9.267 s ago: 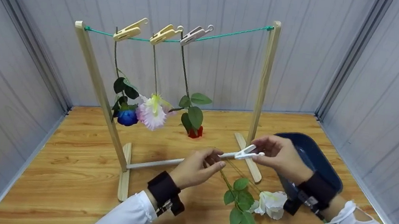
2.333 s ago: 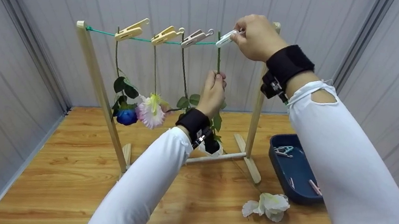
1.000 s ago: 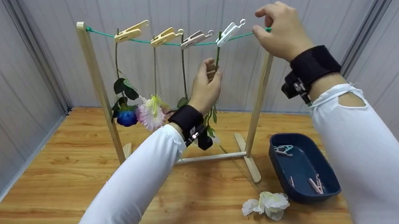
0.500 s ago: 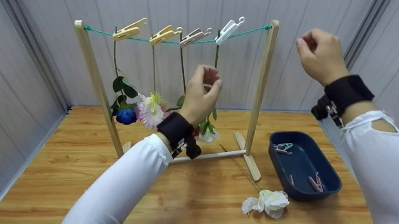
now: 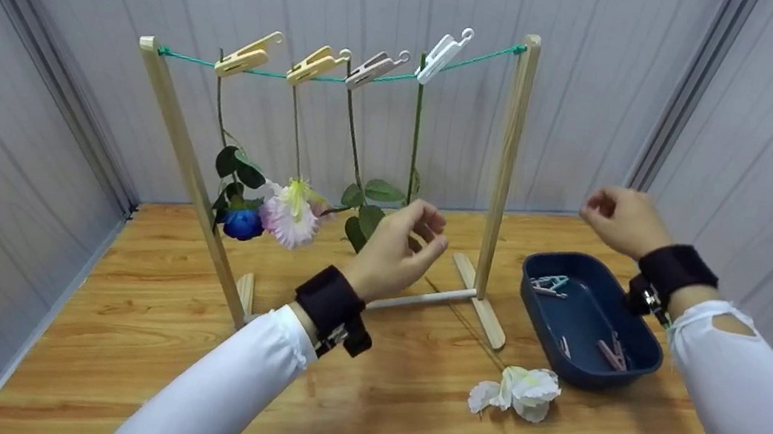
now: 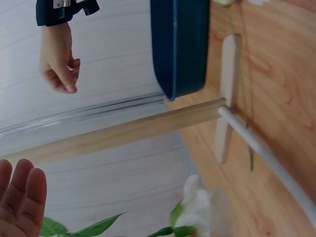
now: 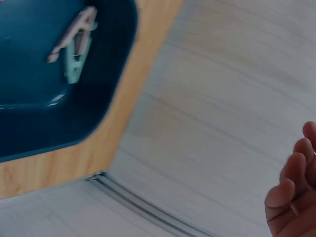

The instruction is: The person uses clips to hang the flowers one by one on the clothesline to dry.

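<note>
My left hand (image 5: pixel 398 252) is empty, fingers loosely bent, in front of the hanging stems in the head view. My right hand (image 5: pixel 625 220), also holding nothing, hovers above the far right rim of the dark blue basin (image 5: pixel 587 307). A white clothespin (image 5: pixel 442 58) clips a green stem (image 5: pixel 416 131) to the green cord (image 5: pixel 483 58); its white rose (image 6: pixel 193 212) shows in the left wrist view, hidden behind my left hand in the head view. Another white flower (image 5: pixel 526 395) lies on the wooden table, its thin stem pointing towards the rack.
Farther left on the cord, a blue rose (image 5: pixel 243 223), a pink-white flower (image 5: pixel 291 216) and a leafy stem (image 5: pixel 371 219) hang from yellow and greyish clothespins. Wooden posts (image 5: pixel 509 173) and a white crossbar (image 5: pixel 424 300) form the rack. Several clothespins (image 5: pixel 612 353) lie in the basin.
The white rose, earlier in my left hand, now hangs from the cord by the white clothespin that my right hand brought up. Both hands have let go and come down, the right moving over the basin.
</note>
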The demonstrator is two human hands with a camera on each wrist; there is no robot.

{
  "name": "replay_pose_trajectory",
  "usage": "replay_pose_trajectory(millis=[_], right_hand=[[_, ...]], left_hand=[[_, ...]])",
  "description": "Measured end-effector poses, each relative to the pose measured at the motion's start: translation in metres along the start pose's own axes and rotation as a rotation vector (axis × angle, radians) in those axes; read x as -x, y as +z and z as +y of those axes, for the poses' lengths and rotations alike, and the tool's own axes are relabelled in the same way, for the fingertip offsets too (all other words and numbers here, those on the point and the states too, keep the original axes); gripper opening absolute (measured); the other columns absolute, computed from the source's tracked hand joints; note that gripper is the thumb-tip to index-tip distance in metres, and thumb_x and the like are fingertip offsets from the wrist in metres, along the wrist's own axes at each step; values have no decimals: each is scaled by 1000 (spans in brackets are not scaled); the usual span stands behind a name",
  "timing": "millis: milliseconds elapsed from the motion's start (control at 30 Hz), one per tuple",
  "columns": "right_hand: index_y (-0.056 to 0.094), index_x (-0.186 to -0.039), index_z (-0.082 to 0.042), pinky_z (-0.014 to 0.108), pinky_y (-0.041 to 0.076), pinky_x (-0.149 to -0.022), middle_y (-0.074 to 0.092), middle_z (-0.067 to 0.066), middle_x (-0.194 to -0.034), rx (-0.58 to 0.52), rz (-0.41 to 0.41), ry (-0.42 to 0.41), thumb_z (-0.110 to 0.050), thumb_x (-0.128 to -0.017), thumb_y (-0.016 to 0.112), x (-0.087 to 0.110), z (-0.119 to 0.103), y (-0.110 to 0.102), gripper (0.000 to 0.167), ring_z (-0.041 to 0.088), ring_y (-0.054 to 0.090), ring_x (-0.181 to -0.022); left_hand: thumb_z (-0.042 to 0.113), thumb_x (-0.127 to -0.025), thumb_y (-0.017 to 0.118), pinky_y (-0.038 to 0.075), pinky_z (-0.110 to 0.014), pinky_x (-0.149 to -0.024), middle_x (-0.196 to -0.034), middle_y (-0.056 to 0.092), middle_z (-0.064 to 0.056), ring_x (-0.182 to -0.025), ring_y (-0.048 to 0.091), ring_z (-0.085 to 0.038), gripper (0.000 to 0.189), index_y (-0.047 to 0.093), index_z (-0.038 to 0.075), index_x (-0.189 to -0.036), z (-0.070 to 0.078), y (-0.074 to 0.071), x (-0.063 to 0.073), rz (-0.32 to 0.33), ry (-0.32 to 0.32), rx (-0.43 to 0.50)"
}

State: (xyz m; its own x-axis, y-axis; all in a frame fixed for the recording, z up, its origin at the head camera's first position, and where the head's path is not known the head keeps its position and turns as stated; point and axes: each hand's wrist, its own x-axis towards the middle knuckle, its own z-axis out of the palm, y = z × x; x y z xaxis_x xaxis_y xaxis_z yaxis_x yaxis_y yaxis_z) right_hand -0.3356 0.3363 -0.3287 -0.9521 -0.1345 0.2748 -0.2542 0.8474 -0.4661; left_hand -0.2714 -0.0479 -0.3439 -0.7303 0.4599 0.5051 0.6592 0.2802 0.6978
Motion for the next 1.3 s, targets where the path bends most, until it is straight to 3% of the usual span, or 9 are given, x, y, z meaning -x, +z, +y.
replay_pose_trajectory(millis=[200,367,533,767,967,1167,1300], right_hand=[[68,-116,12,59,54,-87,70,31,-108,75,-242,26,-20,-100,75,15,31,31,36,44,67,-98],[72,-108,10,62,55,-92,75,27,-104,100,-315,-3,-15,-93,81,25,48,56,31,43,70,-97],[73,-114,13,63,56,-96,76,29,-109,104,-385,-16,-8,-94,77,27,54,78,30,47,71,-103],[74,-123,10,63,56,-98,76,31,-115,209,-389,-11,-7,-95,75,23,60,106,32,50,71,-109],[65,-136,11,64,53,-106,70,37,-127,245,-418,44,-8,-97,71,23,63,125,44,55,67,-121],[74,-116,7,60,58,-97,77,28,-110,262,-387,-2,-6,-94,74,23,69,138,25,48,73,-107],[79,-103,1,57,60,-92,80,21,-100,263,-371,-30,-9,-95,76,24,75,140,13,42,75,-98]], left_hand=[[12,-109,65,60,-35,-84,-121,68,-19,-105,70,-29,23,62,-2,-127,-15,11,16,-89,-64,-21],[14,-108,67,62,-41,-87,-122,69,-19,-108,70,-30,25,63,-2,-127,-28,19,27,-119,-114,-34],[16,-108,67,61,-41,-90,-122,69,-19,-111,70,-31,25,63,0,-126,-41,28,37,-169,-154,-57],[15,-107,68,59,-51,-102,-122,70,-21,-115,69,-37,23,63,0,-123,-53,38,49,-236,-183,-44],[15,-107,67,58,-52,-103,-120,70,-20,-112,68,-33,21,64,1,-122,-64,43,61,-253,-224,-61],[21,-108,66,58,-47,-99,-118,70,-14,-108,66,-25,20,65,5,-120,-69,45,72,-288,-295,-61],[22,-109,66,58,-50,-100,-116,70,-12,-107,66,-24,24,65,2,-122,-72,45,76,-302,-296,-60]])
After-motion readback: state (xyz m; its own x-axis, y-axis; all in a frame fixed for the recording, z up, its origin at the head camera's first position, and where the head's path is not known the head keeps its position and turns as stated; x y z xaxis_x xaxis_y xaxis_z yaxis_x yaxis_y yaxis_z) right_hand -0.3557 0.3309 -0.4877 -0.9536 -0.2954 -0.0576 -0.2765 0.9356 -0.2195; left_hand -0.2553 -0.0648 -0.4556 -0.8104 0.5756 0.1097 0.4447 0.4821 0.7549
